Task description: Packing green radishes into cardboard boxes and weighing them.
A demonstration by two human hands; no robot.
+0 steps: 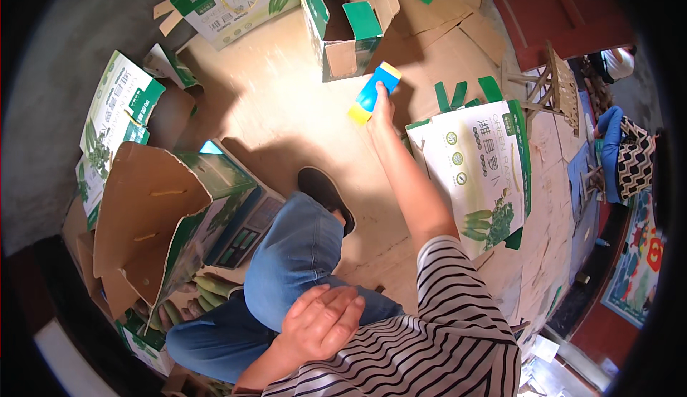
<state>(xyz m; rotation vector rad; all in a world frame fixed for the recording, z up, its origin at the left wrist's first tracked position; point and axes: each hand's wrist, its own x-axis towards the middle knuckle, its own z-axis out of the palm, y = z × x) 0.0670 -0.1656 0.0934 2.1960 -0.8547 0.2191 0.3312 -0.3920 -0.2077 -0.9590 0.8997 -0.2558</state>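
My right hand (382,108) reaches far forward and grips a blue and yellow tape dispenser (372,92), held just below an open green and white carton (342,19) at the top middle. My left hand (323,323) rests flat on my knee in blue jeans, fingers together, holding nothing. A closed green and white carton with vegetable pictures (481,171) lies just right of my outstretched right arm.
An open carton with raised brown flaps (161,214) holds green vegetables (204,289) at the left, beside a scale (247,232). More cartons (118,121) line the left and top. Flattened cardboard covers the floor. A seated person (622,146) and a wooden stool (554,85) are at right.
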